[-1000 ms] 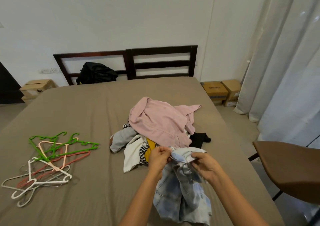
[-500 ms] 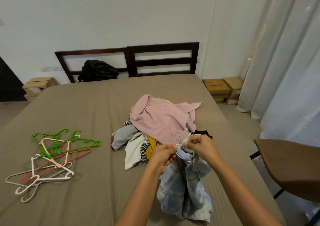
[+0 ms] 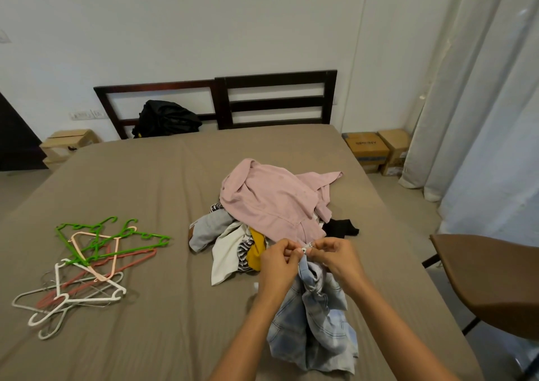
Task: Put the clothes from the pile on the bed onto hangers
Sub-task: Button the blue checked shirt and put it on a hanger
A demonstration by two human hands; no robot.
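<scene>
A light blue denim garment (image 3: pixel 313 328) hangs from both my hands over the near part of the bed. My left hand (image 3: pixel 277 267) and my right hand (image 3: pixel 335 259) pinch its top edge close together, just in front of the clothes pile. The pile (image 3: pixel 271 205) lies mid-bed, topped by a pink shirt, with grey, white, striped, yellow and black pieces under it. Several plastic hangers (image 3: pixel 84 264), green, pink, red and white, lie tangled at the left of the bed.
The bed (image 3: pixel 145 182) has a brown sheet and a dark wooden headboard (image 3: pixel 274 100). A black bag (image 3: pixel 166 119) leans at the headboard. A brown chair (image 3: pixel 493 281) stands close on the right. Cardboard boxes (image 3: pixel 376 150) and curtains are at the right wall.
Both hands have lifted the denim garment higher and come closer together at its top edge. The garment now hangs longer below them.
</scene>
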